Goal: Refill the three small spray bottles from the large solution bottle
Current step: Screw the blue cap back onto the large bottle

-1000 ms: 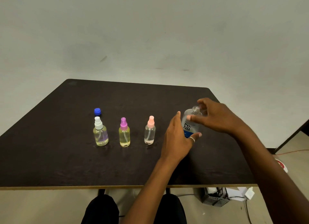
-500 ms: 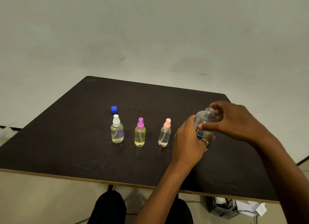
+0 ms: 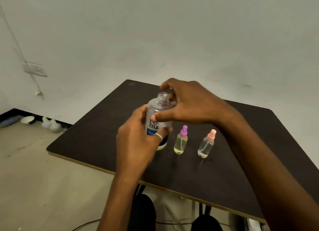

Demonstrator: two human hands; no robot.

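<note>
My left hand point(image 3: 138, 144) grips the lower body of the large clear solution bottle point(image 3: 156, 108), which is upright with its mouth uncapped. My right hand point(image 3: 189, 103) curls round the bottle's shoulder and neck, thumb on the front, index finger raised above the mouth. To the right, on the dark table point(image 3: 259, 144), stand the purple-capped spray bottle point(image 3: 180, 142) with yellowish liquid and the pink-capped spray bottle point(image 3: 206, 147), nearly empty. The white-capped spray bottle and the blue cap are hidden behind my hands and the large bottle.
The table's near-left edge point(image 3: 96, 167) runs close under my left wrist. On the floor by the left wall lie a bowl point(image 3: 27, 119) and pale plastic bottles point(image 3: 51, 124). A wall socket point(image 3: 35, 69) with a hanging cable is at the left.
Both hands carried the large bottle leftward past the pink and purple spray bottles, to where the white-capped one stood. The camera swung left and down.
</note>
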